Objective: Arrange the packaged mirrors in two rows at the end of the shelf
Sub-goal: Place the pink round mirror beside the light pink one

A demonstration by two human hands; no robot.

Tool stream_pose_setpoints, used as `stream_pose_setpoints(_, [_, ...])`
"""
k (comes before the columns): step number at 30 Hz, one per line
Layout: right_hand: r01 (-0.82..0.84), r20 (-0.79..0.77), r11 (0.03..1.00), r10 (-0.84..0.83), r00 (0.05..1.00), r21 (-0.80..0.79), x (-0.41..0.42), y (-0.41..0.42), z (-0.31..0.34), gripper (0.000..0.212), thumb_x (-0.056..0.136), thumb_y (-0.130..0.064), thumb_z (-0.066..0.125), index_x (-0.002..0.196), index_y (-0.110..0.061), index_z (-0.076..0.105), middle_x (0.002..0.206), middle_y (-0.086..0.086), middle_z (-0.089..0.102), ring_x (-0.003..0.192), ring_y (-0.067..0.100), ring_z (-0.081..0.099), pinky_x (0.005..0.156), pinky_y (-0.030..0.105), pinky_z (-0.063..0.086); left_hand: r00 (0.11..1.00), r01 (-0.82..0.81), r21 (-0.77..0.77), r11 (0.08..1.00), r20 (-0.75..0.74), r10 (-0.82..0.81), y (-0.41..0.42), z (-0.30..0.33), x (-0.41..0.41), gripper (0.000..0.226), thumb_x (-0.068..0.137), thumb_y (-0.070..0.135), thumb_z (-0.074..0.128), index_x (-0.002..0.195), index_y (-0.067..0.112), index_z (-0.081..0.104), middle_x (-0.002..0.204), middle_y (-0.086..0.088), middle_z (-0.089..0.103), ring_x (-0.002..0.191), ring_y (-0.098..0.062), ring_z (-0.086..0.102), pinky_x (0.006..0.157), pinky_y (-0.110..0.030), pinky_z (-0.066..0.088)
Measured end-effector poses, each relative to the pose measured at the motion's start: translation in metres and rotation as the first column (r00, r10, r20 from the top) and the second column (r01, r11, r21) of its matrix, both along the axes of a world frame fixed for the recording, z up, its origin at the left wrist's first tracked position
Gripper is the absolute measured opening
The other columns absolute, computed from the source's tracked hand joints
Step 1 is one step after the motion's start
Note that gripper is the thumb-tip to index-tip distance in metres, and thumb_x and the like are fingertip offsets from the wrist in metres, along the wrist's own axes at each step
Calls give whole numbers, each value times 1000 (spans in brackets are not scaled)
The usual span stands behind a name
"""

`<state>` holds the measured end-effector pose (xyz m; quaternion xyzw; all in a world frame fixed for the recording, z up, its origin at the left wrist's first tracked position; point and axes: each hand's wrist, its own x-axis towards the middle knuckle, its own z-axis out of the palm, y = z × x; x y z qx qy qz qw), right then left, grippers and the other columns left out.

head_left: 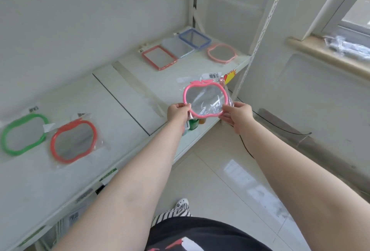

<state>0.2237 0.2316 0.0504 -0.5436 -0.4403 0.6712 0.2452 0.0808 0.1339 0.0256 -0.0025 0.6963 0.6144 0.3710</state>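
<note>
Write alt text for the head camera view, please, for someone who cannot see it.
Both hands, left hand and right hand, hold a bagged pink apple-shaped mirror above a white shelf. Four packaged mirrors lie at the shelf's far end; a green mirror and a red mirror lie near the viewer.

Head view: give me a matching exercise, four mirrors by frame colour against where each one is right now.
Mirrors:
1. bright pink mirror
2. green mirror
3. blue mirror
4. orange mirror

Places:
A. flat at the far end of the shelf, back row
B. held in the air by the left hand and right hand
C. near end of the shelf, outermost
D. near end, just right of the green one

Pairs: 1-B, 2-C, 3-A, 4-D
</note>
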Motion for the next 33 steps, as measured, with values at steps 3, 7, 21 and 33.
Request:
stream_pose_setpoints(3, [8, 17, 1000, -8, 1000, 10, -17, 27, 0, 27, 84, 3, 66, 111, 4, 60, 86, 18, 67, 64, 24, 69, 57, 29, 61, 997, 65, 19, 998, 44, -66, 24, -1, -24, 15, 88, 7, 61, 103, 6, 61, 82, -7, 63, 65, -16, 59, 59, -24, 51])
stream_pose_setpoints(7, [-17, 74, 1000, 15, 997, 22, -33, 54, -8, 28, 83, 4, 66, 111, 6, 61, 88, 18, 67, 53, 19, 68, 53, 28, 60, 998, 48, 55, 997, 29, -49, 51, -2, -58, 11, 89, 9, 59, 101, 11, 61, 83, -7, 62, 69, -18, 59, 74, -32, 56])
stream_pose_setpoints(21, [-173, 132, 985, 172, 976, -1, -71, 177, -23, 16, 84, 0, 68, 99, -3, 63, 81, 13, 68, 56, 19, 69, 57, 28, 61, 984, -179, 11, 984, 3, 179, 152, -20, -109, 12, 84, -2, 66, 92, 6, 69, 74, -1, 65, 65, -15, 62, 68, -19, 57])
stream_pose_setpoints(33, [-474, 220, 881, 460, 860, 12, -119, 308, -28, 15, 82, 3, 67, 72, -7, 61, 66, 11, 60, 53, 20, 60, 54, 30, 60, 865, -500, -71, 863, -98, 493, 240, -37, -113, 16, 84, -3, 63, 93, 9, 70, 80, -5, 67, 59, -14, 59, 62, -20, 54])
